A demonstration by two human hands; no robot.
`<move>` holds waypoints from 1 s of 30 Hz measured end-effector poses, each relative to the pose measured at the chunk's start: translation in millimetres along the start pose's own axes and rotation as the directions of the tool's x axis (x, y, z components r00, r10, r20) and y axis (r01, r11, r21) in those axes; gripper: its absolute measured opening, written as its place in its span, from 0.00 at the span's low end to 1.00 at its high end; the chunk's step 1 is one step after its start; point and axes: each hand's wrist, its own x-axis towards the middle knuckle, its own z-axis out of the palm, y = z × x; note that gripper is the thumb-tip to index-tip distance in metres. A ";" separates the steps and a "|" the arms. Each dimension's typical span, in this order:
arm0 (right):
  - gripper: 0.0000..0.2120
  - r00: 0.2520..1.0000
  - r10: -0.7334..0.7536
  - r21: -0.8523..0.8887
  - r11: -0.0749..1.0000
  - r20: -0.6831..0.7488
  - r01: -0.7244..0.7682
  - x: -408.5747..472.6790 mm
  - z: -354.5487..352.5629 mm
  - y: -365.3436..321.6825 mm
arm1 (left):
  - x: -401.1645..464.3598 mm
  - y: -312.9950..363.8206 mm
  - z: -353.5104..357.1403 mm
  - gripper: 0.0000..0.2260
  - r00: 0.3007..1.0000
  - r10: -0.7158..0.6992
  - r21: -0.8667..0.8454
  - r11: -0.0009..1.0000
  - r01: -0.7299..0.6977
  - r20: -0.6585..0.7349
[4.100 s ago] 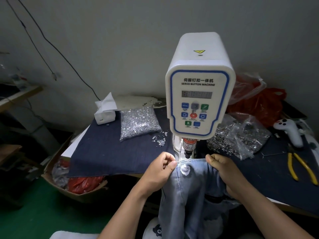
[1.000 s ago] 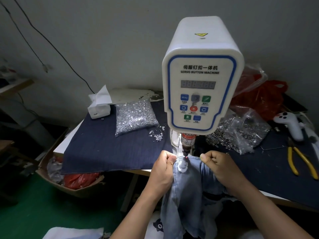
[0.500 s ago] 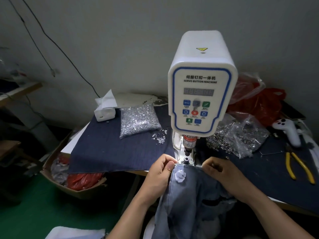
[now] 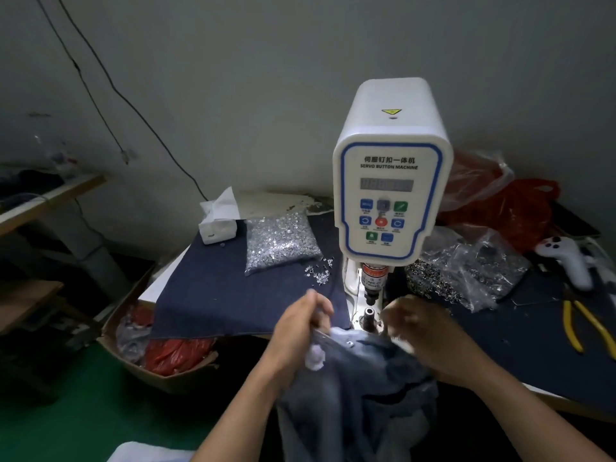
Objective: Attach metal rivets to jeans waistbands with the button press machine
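Faded blue denim jeans (image 4: 360,388), waistband uppermost, hang off the counter's front edge just before the white servo button press machine (image 4: 391,181) and its lower die post (image 4: 368,316). Left hand (image 4: 301,328) pinches the waistband's left end; right hand (image 4: 430,338) grips the right end (both motion-blurred). Clear bag of silver rivets (image 4: 278,243) lies left of the machine on dark navy cloth (image 4: 213,295). Yellow-handled pliers (image 4: 580,325) lie near the counter's right edge.

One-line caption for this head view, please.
Both hands, left hand and right hand, grip jeans below the button machine.
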 end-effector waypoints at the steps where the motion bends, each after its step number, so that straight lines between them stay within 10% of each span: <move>1: 0.14 0.987 0.032 -0.101 0.994 -0.159 -0.048 7.6 -7.0 11.5 | 8.9 1.0 -3.2 0.20 0.994 -0.037 -0.083 0.996 0.029 -0.102; 4: 0.15 0.876 0.150 -0.227 0.933 -0.459 -0.278 25.9 -36.3 52.2 | 43.8 6.4 -23.9 0.17 0.956 -0.099 -0.167 0.985 0.054 -0.276; 11: 0.09 0.859 0.272 -0.397 0.799 -0.433 -0.453 42.8 -25.1 94.1 | 112.8 -16.2 -33.8 0.09 0.956 -0.012 0.396 0.908 0.133 -0.294; 20: 0.04 0.871 -0.006 -0.552 0.776 -0.492 -0.307 40.5 -10.0 107.5 | 132.2 -31.6 -18.7 0.04 0.944 0.007 0.703 0.669 0.240 -0.329; 30: 0.01 0.813 0.084 -0.314 0.896 -0.576 -0.315 39.7 -14.1 99.7 | 121.4 -33.1 -21.3 0.03 0.961 0.070 0.790 0.586 0.178 -0.269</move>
